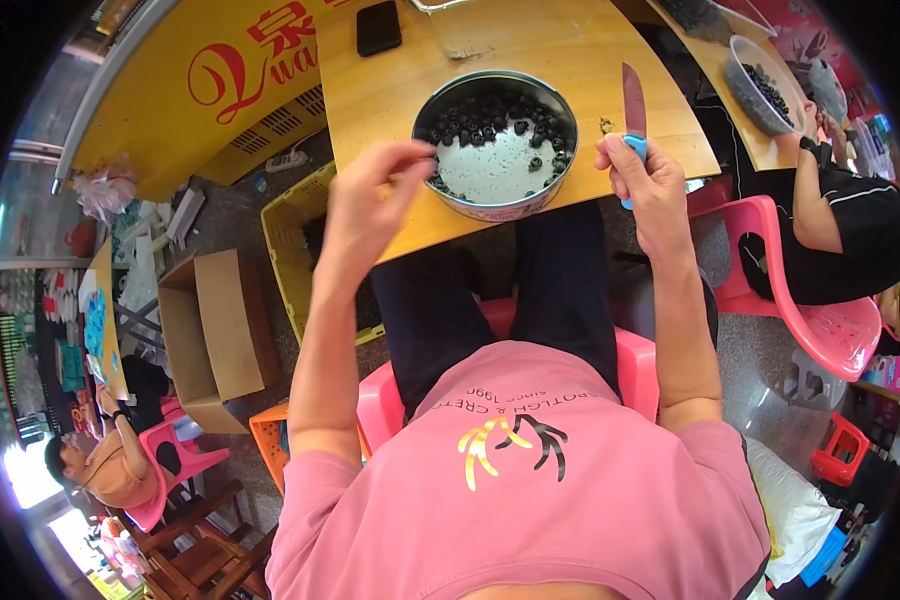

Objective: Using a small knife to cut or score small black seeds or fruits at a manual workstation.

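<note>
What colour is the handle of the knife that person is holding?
Light blue. The knife in the right hand has a reddish blade, best seen in the head view.

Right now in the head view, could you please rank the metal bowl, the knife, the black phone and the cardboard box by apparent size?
1. Metal bowl and cardboard box: close in apparent size, and the box sits lower on the floor, so unranked.
2. Knife, held in the right hand.
3. Black phone: smallest, but farthest away.
</note>
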Demonstrator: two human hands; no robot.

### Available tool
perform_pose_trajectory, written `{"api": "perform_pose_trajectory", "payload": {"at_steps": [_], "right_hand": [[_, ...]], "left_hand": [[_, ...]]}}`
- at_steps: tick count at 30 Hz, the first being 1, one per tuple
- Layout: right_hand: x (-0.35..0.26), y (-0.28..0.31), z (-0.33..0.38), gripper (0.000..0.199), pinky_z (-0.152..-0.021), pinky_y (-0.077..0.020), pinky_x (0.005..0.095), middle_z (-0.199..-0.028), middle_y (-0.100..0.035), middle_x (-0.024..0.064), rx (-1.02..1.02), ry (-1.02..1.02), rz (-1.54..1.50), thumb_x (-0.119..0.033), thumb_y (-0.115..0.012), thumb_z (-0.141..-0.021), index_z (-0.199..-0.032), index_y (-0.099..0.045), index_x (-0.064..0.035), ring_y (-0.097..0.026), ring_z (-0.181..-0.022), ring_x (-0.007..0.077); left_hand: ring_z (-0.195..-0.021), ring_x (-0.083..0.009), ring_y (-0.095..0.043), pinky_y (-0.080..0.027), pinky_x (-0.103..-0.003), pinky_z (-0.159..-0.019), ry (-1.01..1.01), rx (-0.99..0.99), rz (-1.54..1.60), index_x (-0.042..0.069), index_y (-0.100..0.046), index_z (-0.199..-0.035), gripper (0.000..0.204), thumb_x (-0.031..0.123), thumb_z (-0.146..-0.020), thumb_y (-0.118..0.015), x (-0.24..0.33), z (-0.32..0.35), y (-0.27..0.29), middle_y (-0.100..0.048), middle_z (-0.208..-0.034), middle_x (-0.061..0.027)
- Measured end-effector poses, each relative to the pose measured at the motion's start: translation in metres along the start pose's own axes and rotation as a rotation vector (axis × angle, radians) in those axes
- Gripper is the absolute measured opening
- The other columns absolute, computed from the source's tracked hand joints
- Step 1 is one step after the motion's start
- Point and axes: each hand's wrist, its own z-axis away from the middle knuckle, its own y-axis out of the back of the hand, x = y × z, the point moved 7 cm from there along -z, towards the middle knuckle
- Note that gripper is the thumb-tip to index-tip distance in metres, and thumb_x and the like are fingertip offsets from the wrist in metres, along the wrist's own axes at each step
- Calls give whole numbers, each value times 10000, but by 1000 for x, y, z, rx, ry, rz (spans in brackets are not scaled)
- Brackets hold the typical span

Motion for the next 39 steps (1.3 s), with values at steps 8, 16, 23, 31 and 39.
{"api": "perform_pose_trajectory", "payload": {"at_steps": [8,16,23,31,39], "right_hand": [[-15,6,10,178,-514,-319,173,-780,-607,14,33,39,39,-166,-610,-945,-966,-657,5,-424,-576,21],[-8,3,9,169,-511,-319,171,-778,-608,4,-1,39,-3,-170,-625,-938,-980,-655,-10,-425,-578,19],[-19,-58,9,178,-519,-320,180,-715,-565,-37,-178,22,-107,-184,-674,-906,-999,-663,-33,-423,-585,19],[-22,-80,15,184,-521,-331,184,-672,-530,-55,-256,-89,-264,-175,-694,-887,-998,-670,-30,-436,-566,30],[-23,-85,14,173,-527,-348,186,-682,-547,-51,-273,-84,-251,-162,-687,-888,-1007,-675,-37,-459,-580,17]], "left_hand": [[-895,-323,-601,-488,-404,-790,-325,-609,-475,37,-632,-948,154,99,-807,-635,-9,-63,-144,-620,-871,-128],[-867,-134,-624,-497,-282,-753,-11,-589,81,15,-622,-1054,238,94,-838,-679,14,-55,-110,-642,-926,-55],[-823,-80,-614,-501,-219,-724,53,-225,598,-15,-611,-1033,219,17,-838,-707,33,-27,-67,-636,-932,-28],[-797,-110,-616,-503,-233,-740,-146,-22,498,-12,-641,-978,165,-22,-825,-701,47,-11,-43,-576,-902,-24],[-845,-103,-618,-507,-238,-790,73,80,721,-21,-644,-1046,217,-40,-834,-687,30,4,-49,-602,-1008,-49]]}}
